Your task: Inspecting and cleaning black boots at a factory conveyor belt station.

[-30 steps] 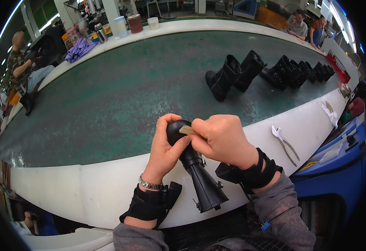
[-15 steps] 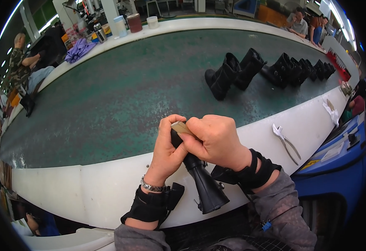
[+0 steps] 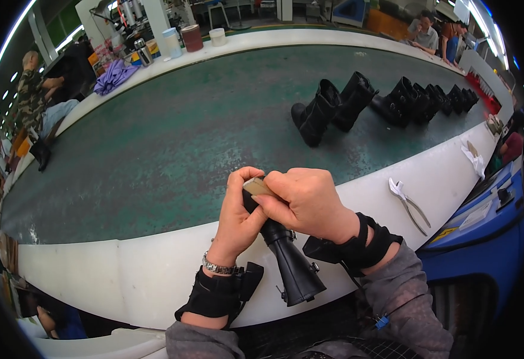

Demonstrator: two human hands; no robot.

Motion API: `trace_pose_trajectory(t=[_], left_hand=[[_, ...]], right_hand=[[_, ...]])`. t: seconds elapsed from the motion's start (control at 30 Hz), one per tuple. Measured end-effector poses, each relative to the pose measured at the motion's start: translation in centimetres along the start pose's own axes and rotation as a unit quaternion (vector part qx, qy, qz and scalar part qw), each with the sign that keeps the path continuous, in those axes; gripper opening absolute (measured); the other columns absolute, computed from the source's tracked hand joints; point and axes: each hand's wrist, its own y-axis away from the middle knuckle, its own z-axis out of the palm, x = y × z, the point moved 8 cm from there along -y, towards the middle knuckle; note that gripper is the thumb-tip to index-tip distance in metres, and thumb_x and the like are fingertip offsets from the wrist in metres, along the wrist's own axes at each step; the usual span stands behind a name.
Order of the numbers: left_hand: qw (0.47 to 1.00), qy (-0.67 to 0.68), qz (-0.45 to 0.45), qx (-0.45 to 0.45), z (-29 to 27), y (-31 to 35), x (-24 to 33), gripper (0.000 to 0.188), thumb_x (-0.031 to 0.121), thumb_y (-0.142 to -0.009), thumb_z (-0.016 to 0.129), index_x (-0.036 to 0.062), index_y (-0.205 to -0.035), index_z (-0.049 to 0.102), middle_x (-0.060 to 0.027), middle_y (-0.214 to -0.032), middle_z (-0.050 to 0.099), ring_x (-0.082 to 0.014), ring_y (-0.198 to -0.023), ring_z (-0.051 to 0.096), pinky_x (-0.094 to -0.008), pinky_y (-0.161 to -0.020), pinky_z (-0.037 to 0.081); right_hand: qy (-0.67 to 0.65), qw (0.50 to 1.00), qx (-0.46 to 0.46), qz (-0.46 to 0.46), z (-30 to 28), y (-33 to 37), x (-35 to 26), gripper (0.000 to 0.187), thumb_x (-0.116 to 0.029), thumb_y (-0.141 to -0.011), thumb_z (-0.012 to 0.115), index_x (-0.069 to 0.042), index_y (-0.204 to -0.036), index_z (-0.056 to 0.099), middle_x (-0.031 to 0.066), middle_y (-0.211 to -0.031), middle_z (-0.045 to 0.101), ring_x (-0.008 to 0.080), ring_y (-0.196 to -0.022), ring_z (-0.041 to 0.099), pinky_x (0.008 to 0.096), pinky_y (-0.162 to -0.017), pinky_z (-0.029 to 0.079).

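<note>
A black boot (image 3: 293,269) is held over the white ledge, its wide shaft with small buckles pointing toward me. My left hand (image 3: 240,203) wraps round the boot's foot end from the left, fingers curled over the top. At that end a tan flat piece (image 3: 258,187) shows between my hands; whether it is fixed to the boot I cannot tell. My right hand (image 3: 304,200) is closed on the tan piece, its thumb pressed along it. The curled fingers hide much of the boot's foot.
Several black boots (image 3: 320,113) stand in a row on the green belt (image 3: 154,155). Pliers (image 3: 407,203) lie on the white ledge (image 3: 82,269) at right, near a white cloth (image 3: 473,158). Purple cloth (image 3: 114,74) and containers (image 3: 192,38) line the far rim; other people work beyond it.
My hands and the boot hold nearly the same place, with a slight shift of the right thumb on the tan piece. The view has tilted a little.
</note>
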Motion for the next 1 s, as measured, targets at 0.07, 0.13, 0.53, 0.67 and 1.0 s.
trace_pose_trajectory(t=[0.07,0.13,0.53,0.67,1.0], left_hand=[[1.0,0.015,0.006,-0.003,0.1,-0.1,0.1,0.047,0.013,-0.082,0.066,0.0045,-0.122,0.044,-0.0072,-0.111,0.048,-0.0177,-0.102,0.049,-0.0305,-0.091,0.041],[1.0,-0.019,0.007,-0.002,-0.1,0.1,0.7,0.046,0.013,-0.082,0.066,0.0046,-0.122,0.044,-0.0071,-0.111,0.048,-0.0174,-0.102,0.049,-0.0302,-0.09,0.041],[1.0,0.003,0.003,-0.009,0.1,-0.1,0.2,0.048,0.012,-0.081,0.067,0.0051,-0.122,0.043,-0.0066,-0.111,0.049,-0.016,-0.101,0.05,-0.03,-0.089,0.043],[1.0,0.001,-0.012,0.002,-0.7,0.2,0.5,0.049,0.014,-0.081,0.069,0.0047,-0.122,0.043,-0.0064,-0.11,0.049,-0.0161,-0.101,0.05,-0.0296,-0.089,0.043],[1.0,0.009,0.016,-0.014,0.2,0.1,0.5,0.05,0.013,-0.081,0.069,0.0051,-0.123,0.043,-0.0062,-0.11,0.05,-0.0154,-0.1,0.051,-0.0291,-0.089,0.043]], right_hand=[[0.031,0.999,-0.019,0.001,0.1,0.1,0.2,0.012,-0.019,-0.075,0.064,-0.008,-0.072,0.059,0.0062,-0.053,0.055,0.0237,-0.05,0.058,0.0332,-0.045,0.044],[0.039,0.998,-0.05,0.009,-0.7,0.0,0.4,0.012,-0.018,-0.073,0.064,-0.008,-0.07,0.059,0.0062,-0.052,0.055,0.0239,-0.049,0.058,0.0333,-0.045,0.044],[0.029,0.999,-0.016,0.025,-0.7,-0.1,0.5,0.014,-0.019,-0.073,0.064,-0.009,-0.066,0.058,0.0068,-0.051,0.055,0.0258,-0.048,0.058,0.0341,-0.044,0.043],[0.071,0.992,-0.1,0.026,-1.3,-0.4,0.6,0.017,-0.02,-0.075,0.064,-0.008,-0.065,0.057,0.0069,-0.05,0.054,0.026,-0.048,0.058,0.0343,-0.044,0.043],[0.006,1.0,-0.012,0.007,-0.1,-0.3,-0.3,0.017,-0.021,-0.076,0.066,-0.009,-0.067,0.058,0.0065,-0.053,0.054,0.0247,-0.05,0.057,0.0346,-0.046,0.044]])
